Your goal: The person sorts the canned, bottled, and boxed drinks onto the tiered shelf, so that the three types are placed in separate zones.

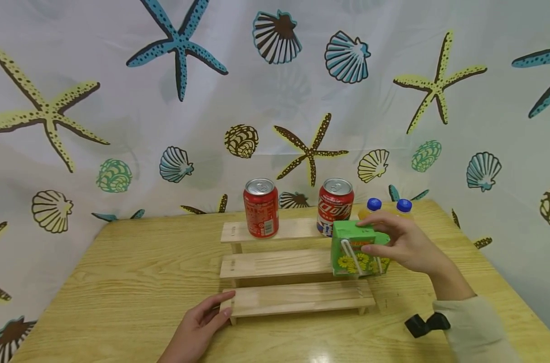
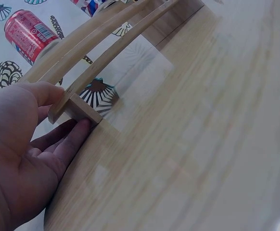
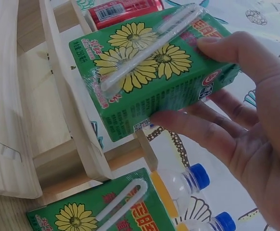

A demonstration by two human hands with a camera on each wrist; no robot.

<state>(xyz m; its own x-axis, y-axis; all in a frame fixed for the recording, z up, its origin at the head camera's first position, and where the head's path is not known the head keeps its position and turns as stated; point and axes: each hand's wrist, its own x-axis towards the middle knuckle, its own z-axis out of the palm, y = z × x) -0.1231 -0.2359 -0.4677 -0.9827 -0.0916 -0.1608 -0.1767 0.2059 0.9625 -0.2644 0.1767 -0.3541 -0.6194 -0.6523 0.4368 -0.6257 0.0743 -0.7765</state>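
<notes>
A green drink carton (image 3: 145,96) with yellow flowers and a wrapped white straw is in my right hand (image 1: 408,247). The thumb (image 3: 226,48) lies on its straw face and the fingers are round the side. The carton is at the right end of the middle step of a three-step wooden rack (image 1: 297,297); whether its base touches the step I cannot tell. My left hand (image 1: 198,327) grips the left end of the lowest step, fingers against the wooden leg (image 2: 87,108). Two red soda cans, one left (image 1: 262,212) and one right (image 1: 335,204), stand on the top step.
A second green carton (image 3: 116,207) is just right of the rack, partly hidden in the head view. Behind it are two bottles with blue caps (image 1: 404,205) and orange contents. A patterned curtain (image 1: 257,101) hangs behind the wooden table (image 1: 134,282).
</notes>
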